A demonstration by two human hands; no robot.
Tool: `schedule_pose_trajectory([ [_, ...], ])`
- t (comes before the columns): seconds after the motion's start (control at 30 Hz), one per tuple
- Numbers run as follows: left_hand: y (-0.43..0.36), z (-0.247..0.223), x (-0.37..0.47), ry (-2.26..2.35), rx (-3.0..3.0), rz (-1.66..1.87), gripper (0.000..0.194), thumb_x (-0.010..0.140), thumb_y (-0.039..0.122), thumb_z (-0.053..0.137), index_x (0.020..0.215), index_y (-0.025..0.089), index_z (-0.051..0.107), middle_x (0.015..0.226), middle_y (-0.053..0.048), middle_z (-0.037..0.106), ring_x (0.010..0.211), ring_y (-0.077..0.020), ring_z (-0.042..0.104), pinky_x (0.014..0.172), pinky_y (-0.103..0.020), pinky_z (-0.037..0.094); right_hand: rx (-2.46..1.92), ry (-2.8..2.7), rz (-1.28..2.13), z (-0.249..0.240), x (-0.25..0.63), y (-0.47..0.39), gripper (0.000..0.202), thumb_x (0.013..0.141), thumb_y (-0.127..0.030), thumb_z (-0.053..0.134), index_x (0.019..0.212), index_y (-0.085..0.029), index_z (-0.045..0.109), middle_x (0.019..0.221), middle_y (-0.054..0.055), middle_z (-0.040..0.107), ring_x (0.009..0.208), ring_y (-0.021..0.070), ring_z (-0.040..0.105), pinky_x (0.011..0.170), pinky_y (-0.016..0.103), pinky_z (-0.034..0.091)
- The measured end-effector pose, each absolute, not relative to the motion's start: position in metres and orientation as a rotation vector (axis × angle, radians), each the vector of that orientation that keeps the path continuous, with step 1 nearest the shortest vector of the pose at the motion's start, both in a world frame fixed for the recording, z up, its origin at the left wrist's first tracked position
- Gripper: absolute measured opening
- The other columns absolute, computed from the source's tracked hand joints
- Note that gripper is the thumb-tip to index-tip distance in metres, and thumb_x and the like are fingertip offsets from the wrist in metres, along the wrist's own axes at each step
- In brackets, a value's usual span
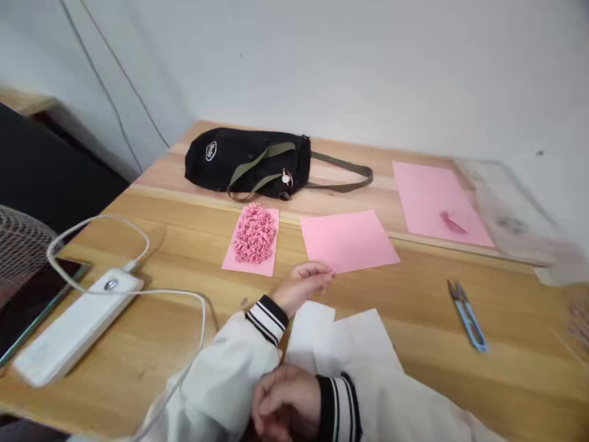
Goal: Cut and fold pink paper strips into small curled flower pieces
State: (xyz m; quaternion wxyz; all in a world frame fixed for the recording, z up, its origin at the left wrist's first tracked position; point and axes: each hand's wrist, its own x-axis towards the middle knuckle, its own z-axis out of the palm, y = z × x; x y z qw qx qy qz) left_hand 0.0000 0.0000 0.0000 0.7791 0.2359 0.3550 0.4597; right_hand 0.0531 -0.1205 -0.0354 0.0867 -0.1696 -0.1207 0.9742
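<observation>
Pink and tiny, a bead-like piece (334,272) sits pinched in the left hand (304,286), fingers narrowed, at a flat pink paper sheet's (352,239) near edge; a slackened grip could drop it. The right hand (291,398) curls, contents hidden. Outward, a thin white cable (172,291) crossing the white cloth sleeve (221,365) could snag if pulled.

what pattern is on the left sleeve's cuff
Black with white stripes on the left cuff; the head view shows it best.

Tabletop (414,294): smooth grained wood. Bag (248,156): matt cloth. Middle pink sheet (347,238): smooth matt paper. Pink pile (255,234): rough, nubbly. Power bank (80,328): smooth plastic. Thread snips (468,314): metal blades.
</observation>
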Motion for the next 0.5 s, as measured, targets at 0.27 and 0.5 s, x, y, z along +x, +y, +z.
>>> schedule_pose_trajectory([
  [0.27,0.002,-0.007,-0.001,0.718,0.594,0.981,0.027,0.050,0.024,0.082,0.065,0.013,0.063,0.065,0.002,0.061,0.055,-0.0044,0.048,0.052,-0.021,0.033,-0.509,-0.337,2.925,-0.024,0.057,-0.112,0.011,0.054,-0.017,0.061,0.056,-0.007,0.060,0.032,0.000,0.046,0.027,0.0094,0.039,0.027,0.018,0.029],
  [0.5,0.004,-0.005,-0.004,0.684,0.482,0.969,0.024,0.058,0.027,0.078,0.069,0.011,0.064,0.062,0.001,0.060,0.050,-0.0057,0.050,0.052,-0.022,0.033,-0.571,-0.307,2.958,-0.018,0.060,-0.111,0.011,0.054,-0.018,0.061,0.056,-0.007,0.061,0.033,0.000,0.047,0.028,0.0089,0.039,0.027,0.018,0.029],
])
